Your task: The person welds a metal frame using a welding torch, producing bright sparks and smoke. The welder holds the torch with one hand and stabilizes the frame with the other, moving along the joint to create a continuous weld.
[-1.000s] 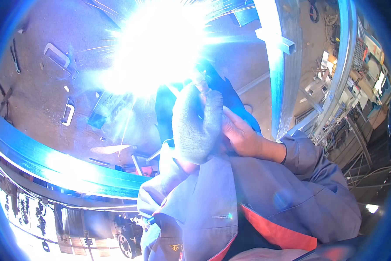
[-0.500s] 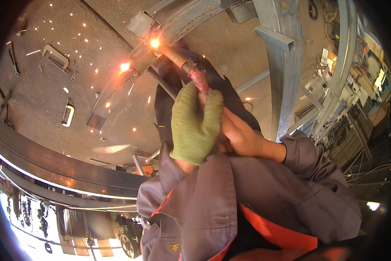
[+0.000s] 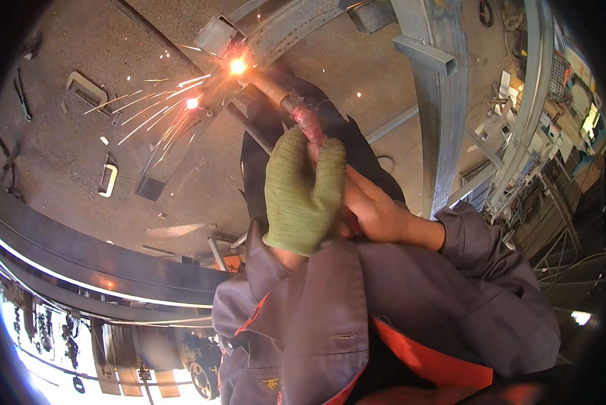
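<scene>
Now we see the red-wrapped tool (image 3: 308, 123) slanting up and left, its far end by a glowing spot (image 3: 238, 66) near the curved metal beam (image 3: 296, 30). The gloved left grip (image 3: 304, 192) is clenched around it; the bare right grip (image 3: 377, 210) sits close behind the glove, and we cannot tell whether it grasps the tool too. The white glare of a second ago is gone and sparks (image 3: 195, 82) now fan leftward; we judge the burning has eased, leaving hot metal we can see again. Farther out, a large C-shaped clamp (image 3: 87, 84) and a smaller pale clamp (image 3: 113, 177) lie on the floor (image 3: 202, 196).
</scene>
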{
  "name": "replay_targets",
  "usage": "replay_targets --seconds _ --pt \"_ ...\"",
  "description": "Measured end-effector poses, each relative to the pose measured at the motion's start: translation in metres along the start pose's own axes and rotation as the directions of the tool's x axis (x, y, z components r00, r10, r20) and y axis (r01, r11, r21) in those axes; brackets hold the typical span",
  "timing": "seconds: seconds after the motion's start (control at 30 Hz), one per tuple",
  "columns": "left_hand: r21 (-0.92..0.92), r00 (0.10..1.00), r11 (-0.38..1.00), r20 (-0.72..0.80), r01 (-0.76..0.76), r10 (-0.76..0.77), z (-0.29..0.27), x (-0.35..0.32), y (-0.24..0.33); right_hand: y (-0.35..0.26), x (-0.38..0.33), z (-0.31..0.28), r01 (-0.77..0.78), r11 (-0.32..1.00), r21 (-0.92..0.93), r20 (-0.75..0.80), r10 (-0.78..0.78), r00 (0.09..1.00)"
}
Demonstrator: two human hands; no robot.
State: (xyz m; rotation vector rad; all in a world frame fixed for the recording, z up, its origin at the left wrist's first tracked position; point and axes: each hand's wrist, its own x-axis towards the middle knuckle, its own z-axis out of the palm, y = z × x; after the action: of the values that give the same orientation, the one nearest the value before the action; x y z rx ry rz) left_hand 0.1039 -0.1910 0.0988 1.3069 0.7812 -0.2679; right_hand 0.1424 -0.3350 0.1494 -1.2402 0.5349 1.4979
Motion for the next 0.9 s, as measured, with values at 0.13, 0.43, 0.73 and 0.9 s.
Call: replay_targets --seconds 0.13,0.43,0.73,0.9 --pt "0.055 0.999 0.997 0.010 0.046 -0.047 0.001 -0.004 0.003 -0.002 -0.007 -0.003 -0.028 1.000 0.008 0.011 0.028 1.000" --pt "0.019 0.998 1.000 0.060 0.024 -0.025 -0.005 0.001 0.009 0.001 0.002 0.004 0.051 0.999 0.013 0.002 -0.051 0.999" --pt "0.269 0.871 0.899 0.449 -0.345 0.199 -0.033 0.001 0.012 0.004 -0.018 0.003 0.481 0.794 0.371 0.000 -0.518 0.855" --pt "0.476 0.728 0.591 0.613 -0.651 0.308 -0.070 -0.008 -0.033 0.029 -0.021 0.002 0.477 0.870 0.124 -0.186 -0.452 0.872"
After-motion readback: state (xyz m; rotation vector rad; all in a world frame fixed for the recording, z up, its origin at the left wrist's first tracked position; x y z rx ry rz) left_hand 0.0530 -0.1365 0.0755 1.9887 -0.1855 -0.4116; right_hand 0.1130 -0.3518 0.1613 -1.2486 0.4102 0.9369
